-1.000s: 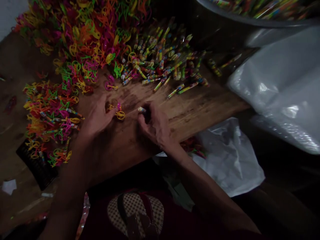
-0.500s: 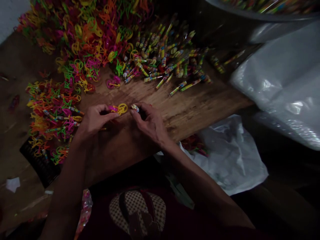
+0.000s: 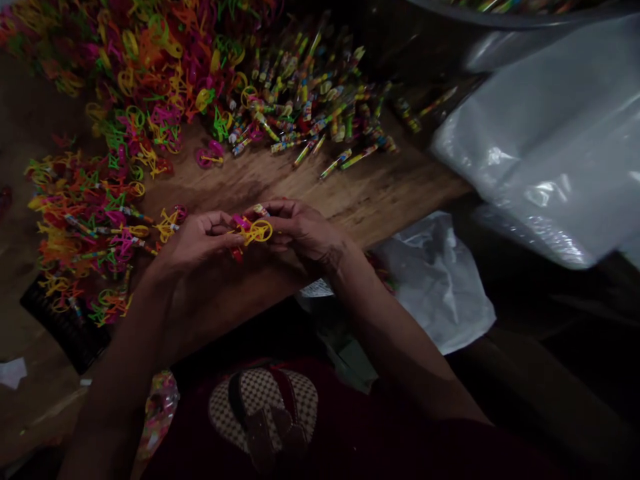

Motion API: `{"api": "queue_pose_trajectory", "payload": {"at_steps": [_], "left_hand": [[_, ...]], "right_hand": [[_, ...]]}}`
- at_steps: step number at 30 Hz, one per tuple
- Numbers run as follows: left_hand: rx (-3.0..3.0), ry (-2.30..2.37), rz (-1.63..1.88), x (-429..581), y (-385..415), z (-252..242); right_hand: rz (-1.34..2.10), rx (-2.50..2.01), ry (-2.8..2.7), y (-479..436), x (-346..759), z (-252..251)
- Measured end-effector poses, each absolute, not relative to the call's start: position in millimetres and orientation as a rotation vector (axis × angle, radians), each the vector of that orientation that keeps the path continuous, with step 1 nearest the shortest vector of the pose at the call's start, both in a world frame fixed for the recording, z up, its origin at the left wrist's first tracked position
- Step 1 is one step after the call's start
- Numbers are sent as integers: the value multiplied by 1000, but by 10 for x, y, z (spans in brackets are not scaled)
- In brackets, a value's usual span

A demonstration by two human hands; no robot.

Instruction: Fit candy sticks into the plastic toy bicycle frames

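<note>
My left hand [image 3: 193, 243] pinches a small plastic toy bicycle [image 3: 259, 231] with a yellow wheel and a pink part. Close against it, my right hand [image 3: 313, 230] has its fingers closed on a short printed tube [image 3: 261, 211], whose patterned end pokes out above the fingertips. Toy and tube meet or nearly meet; the fingers hide whether they are joined. Both hands are just above the wooden board [image 3: 360, 193]. Left of my left hand lies a heap of toy bicycles with printed tubes among them [image 3: 90, 227].
A large pile of coloured plastic toys [image 3: 150, 60] covers the back left, with a pile of printed tubes [image 3: 320, 100] beside it. Clear plastic bags [image 3: 540, 133] lie at right, below a large basin's rim [image 3: 500, 23]. Another plastic bag [image 3: 440, 273] hangs by the board's front edge.
My right hand has come left to the toy bicycle, bringing the tube up to it. The whole view has shifted, so the piles appear further left and higher.
</note>
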State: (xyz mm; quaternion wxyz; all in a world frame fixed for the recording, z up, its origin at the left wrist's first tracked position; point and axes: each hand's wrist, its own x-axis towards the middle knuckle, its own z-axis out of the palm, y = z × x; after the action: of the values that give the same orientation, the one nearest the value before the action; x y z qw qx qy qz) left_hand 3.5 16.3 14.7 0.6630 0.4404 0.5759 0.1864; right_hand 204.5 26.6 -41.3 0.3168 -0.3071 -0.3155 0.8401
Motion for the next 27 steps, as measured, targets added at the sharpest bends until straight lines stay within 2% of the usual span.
{"api": "queue_pose_trajectory", "payload": {"at_steps": [5,10,16,21,23,27], "left_hand": [[1031,1329,362,49,195,124],[1054,1274,292,31,186,103],[971,1350,478,-6,141,12],[643,1363,770,-7,94,7],[540,1342,817,-14,66,-3],[438,1332,849,7,10,-34]], "right_hand": [[2202,-810,-821,264,2064,-427],[1911,-945,-848,258,2057,-416],[1199,-1321,-1481,357,2072,-554],[649,-1309,-1750,383,1988,-578],[651,-1284,-1748,287,1952,-560],[874,-1146,-1743,1,1895,-526]]}}
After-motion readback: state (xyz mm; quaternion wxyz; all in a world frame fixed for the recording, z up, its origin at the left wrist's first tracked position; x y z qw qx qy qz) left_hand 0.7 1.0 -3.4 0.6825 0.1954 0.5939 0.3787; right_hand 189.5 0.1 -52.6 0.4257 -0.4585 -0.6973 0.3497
